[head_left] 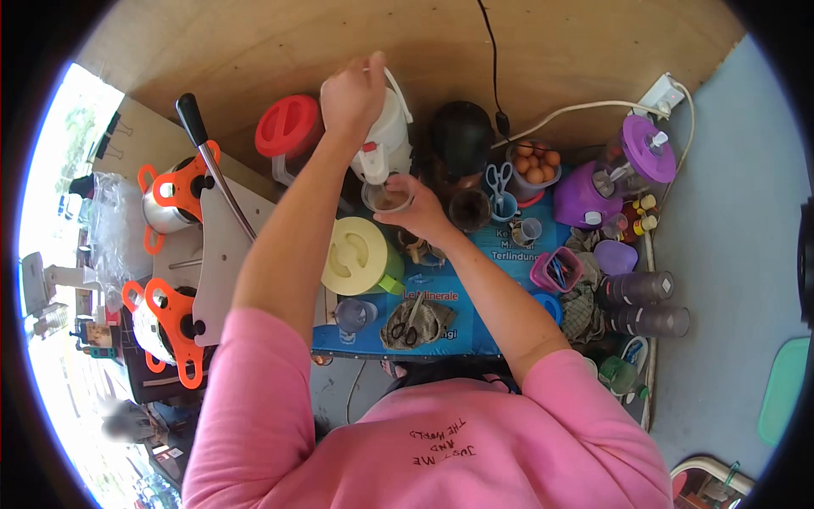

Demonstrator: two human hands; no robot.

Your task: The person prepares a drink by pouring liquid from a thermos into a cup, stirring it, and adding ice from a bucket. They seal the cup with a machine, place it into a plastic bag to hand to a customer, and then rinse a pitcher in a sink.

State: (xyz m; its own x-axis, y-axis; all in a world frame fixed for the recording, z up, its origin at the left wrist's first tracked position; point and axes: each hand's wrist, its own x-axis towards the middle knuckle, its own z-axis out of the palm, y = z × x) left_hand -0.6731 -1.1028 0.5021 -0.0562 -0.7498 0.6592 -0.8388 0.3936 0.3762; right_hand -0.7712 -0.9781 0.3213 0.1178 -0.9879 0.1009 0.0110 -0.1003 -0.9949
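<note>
At the back of the table stands a white jug-like dispenser (391, 127) with a spout and a carrying handle. My left hand (353, 95) rests over its top with bent fingers; what lies under them is hidden. Below the spout, my right hand (415, 208) is closed around a clear plastic cup (383, 198) with something brownish visible in it. Left of the dispenser is a red-lidded pitcher (288, 125). Nearer to me is a pale yellow lidded jug (360, 254). A dark cup (470, 209) sits right of my right hand.
Scissors lie on a cloth (415, 327) near the front edge, beside a clear cup (354, 316). On the right are a bowl of eggs (536, 163), a purple blender (587, 193) and stacked dark cups (640, 288). A metal sealing machine with a long lever (208, 157) stands left.
</note>
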